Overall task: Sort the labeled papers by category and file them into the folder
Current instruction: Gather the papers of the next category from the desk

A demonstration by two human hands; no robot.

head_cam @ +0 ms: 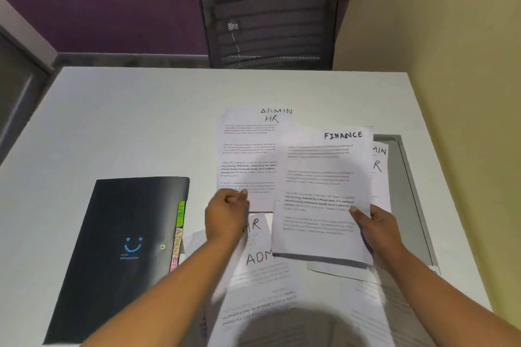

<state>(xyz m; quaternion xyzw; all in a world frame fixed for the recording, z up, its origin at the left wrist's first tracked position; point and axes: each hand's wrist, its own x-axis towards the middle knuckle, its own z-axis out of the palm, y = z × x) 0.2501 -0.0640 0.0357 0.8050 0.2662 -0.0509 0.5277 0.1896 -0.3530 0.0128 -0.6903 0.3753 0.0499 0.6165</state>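
R hand (377,224) grips FINANCE sheet (324,191) at lower edge; L hand (225,213) pinches HR sheet (248,155). Best lay FINANCE apart on bare tabletop (127,121), label showing.

A single wide-angle camera worn on the head looks forward and steeply down from the near edge of the tabletop (112,121), close above the papers (318,172) at 5 o'clock and the folder (118,234) at 8 o'clock, with the chair (270,22) farther off at 12 o'clock.
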